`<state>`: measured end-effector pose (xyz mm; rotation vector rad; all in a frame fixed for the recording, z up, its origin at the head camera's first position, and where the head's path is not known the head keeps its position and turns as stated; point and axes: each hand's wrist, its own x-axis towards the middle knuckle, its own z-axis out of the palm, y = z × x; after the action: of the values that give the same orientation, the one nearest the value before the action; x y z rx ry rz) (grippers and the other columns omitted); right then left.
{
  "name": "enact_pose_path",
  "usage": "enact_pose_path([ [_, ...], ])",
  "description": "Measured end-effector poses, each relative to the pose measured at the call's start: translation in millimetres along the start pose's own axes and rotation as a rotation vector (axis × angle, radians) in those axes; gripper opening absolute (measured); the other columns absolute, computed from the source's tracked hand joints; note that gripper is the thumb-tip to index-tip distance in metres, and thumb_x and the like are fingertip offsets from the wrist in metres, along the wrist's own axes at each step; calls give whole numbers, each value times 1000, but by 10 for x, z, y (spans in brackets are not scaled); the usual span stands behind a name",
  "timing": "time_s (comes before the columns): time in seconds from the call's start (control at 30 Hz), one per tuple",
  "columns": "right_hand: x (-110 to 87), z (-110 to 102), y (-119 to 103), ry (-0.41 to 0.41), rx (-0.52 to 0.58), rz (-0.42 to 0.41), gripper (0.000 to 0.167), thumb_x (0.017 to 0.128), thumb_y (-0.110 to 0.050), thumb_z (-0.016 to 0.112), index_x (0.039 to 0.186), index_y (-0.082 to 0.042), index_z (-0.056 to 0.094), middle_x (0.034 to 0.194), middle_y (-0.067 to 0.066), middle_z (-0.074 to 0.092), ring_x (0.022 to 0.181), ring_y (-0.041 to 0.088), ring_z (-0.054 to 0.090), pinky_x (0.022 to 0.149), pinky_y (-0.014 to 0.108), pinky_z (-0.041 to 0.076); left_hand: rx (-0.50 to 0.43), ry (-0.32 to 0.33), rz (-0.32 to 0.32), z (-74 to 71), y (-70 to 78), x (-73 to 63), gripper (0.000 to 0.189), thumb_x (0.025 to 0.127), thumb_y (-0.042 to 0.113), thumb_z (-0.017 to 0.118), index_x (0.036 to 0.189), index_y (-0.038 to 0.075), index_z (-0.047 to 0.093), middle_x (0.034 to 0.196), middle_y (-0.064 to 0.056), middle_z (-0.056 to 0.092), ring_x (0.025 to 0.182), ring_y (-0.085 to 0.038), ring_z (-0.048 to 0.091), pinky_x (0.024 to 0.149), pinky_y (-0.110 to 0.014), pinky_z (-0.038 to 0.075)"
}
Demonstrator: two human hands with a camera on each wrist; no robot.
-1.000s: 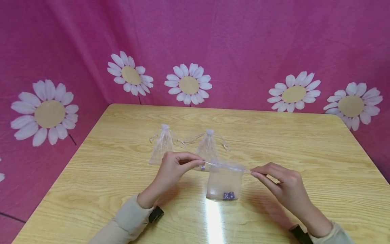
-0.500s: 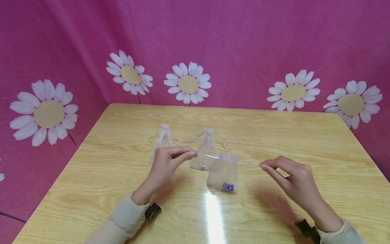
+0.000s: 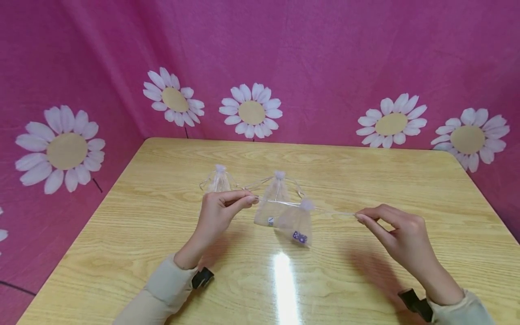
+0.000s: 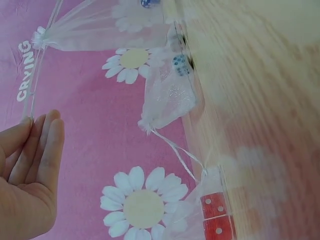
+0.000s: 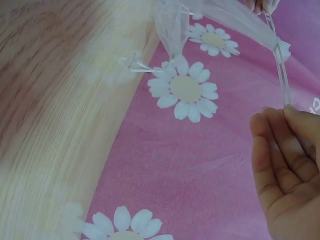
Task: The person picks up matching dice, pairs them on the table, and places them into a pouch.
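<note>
My left hand (image 3: 219,216) pinches one end of a white drawstring (image 3: 278,202) between thumb and fingertips. The opposite end is pinched by my right hand (image 3: 408,234), and the string runs taut between them. From it hangs a sheer white organza pouch (image 4: 110,30), its neck gathered into a small ruffle, tilted and held above the table. Two dark purple-blue dice (image 3: 299,237) show through its lower part. Just behind, a second organza pouch (image 3: 274,203) with a cinched neck stands over pale dice (image 4: 181,65). A third pouch (image 3: 220,182) is partly covered by my left hand.
Red dice (image 4: 217,215) show through the third pouch in the left wrist view. All stands on a wood-grain table (image 3: 406,180). A pink cloth (image 3: 325,54) with white daisies hangs behind and at the left. Loose string loops (image 3: 260,183) trail between the standing pouches.
Both hands have moved apart and slightly up, pulling out the drawstring. The pouch's wide mouth has drawn into a tight ruffle, and the pouch has risen with its dice, now tilted.
</note>
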<state>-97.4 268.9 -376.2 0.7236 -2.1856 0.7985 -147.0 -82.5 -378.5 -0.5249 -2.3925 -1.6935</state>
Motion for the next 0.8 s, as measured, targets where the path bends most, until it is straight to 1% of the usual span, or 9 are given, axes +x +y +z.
enact_pose_path([
  [0.07,-2,-18,4,-9,-20,6,3,81,-12,78,83,-11,76,72,-2,73,72,-12,61,66,3,49,4,7,3,3,10,4,15,89,16,71,98,6,78,95,-11,78,85,-13,75,80,-21,59],
  [0.17,-6,-43,17,-14,-38,13,13,74,-3,81,83,-11,76,72,-3,73,73,-13,61,67,2,48,8,16,-2,8,33,5,16,88,16,72,98,6,78,95,-10,78,85,-14,75,80,-21,59],
  [0.23,-7,-57,29,-8,-37,16,14,74,-2,82,82,-12,76,72,-3,72,72,-14,61,66,2,48,11,14,-4,15,48,4,16,88,17,72,99,6,78,96,-10,78,86,-15,75,81,-23,60],
  [0.37,-1,-86,45,10,-27,17,5,79,-10,80,82,-11,76,71,-2,72,72,-14,61,63,2,47,11,6,3,30,69,-2,16,88,15,71,100,6,78,96,-10,78,88,-16,75,84,-27,60],
  [0.47,8,-131,33,-7,-33,40,8,78,-6,80,84,-10,76,72,-1,73,75,-17,60,63,1,47,5,1,17,47,84,-10,14,88,14,72,98,7,79,94,-9,78,95,-15,74,87,-27,59],
  [0.53,20,-171,24,-14,-41,56,15,74,1,81,84,-10,76,72,0,72,76,-19,59,64,1,47,-1,-9,19,66,96,-16,13,88,14,72,97,8,79,92,-8,78,98,-13,73,87,-24,59],
  [0.67,39,-260,28,-23,-72,107,22,71,8,80,84,-10,76,72,-3,72,78,-24,56,65,0,46,-5,-44,13,122,128,-32,14,88,16,72,97,8,79,90,-7,78,91,-7,72,76,-17,56],
  [0.73,43,-295,47,-11,-80,114,25,69,10,80,84,-10,76,73,-9,71,78,-24,56,63,1,45,-7,-60,3,156,145,-40,14,89,17,72,98,9,79,91,-6,78,84,-4,72,67,-16,50],
  [0.8,40,-325,77,-8,-92,127,25,69,8,81,85,-11,76,76,-19,68,79,-26,55,60,1,44,-15,-77,-9,187,166,-48,15,89,18,72,99,9,79,92,-7,78,79,-2,71,64,-16,47],
])
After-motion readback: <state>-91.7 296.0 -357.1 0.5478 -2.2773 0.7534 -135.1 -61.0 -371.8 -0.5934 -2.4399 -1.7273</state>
